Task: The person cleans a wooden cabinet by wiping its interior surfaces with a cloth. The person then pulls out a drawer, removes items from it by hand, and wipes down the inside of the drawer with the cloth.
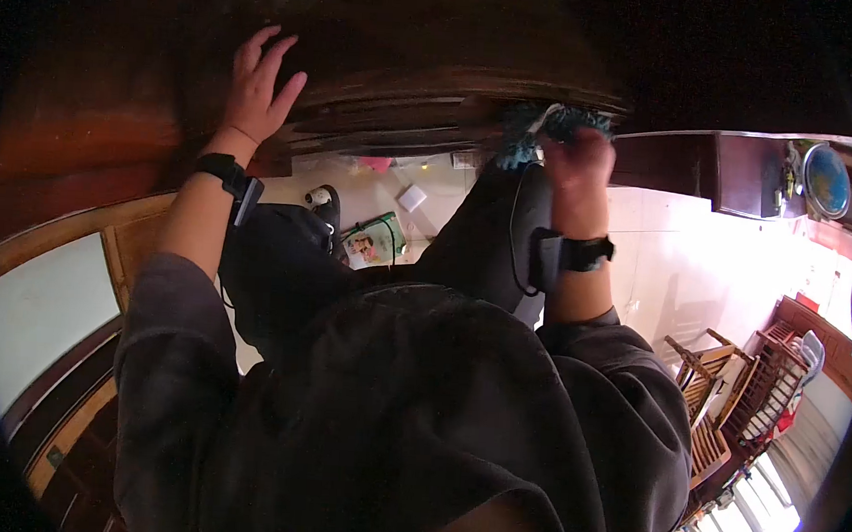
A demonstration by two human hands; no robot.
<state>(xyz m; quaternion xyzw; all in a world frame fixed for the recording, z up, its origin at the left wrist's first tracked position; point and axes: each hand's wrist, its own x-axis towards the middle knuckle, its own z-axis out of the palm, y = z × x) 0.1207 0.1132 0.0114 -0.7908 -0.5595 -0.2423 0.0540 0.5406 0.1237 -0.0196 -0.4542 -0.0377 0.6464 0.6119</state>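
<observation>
Along the dark wooden tabletop's (428,49) edge, one shaggy teal cloth (517,146) runs left to right lengthwise, bunched, its left end drooping. One blurred right hand (582,164) meets it; whether those fingers grip cannot be told. One left hand (258,93) has loosely spread, empty fingers.

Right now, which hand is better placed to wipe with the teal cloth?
Probably your right hand: though blurred, it is at the teal cloth. Your left hand looks empty and open, well away from the cloth.
</observation>
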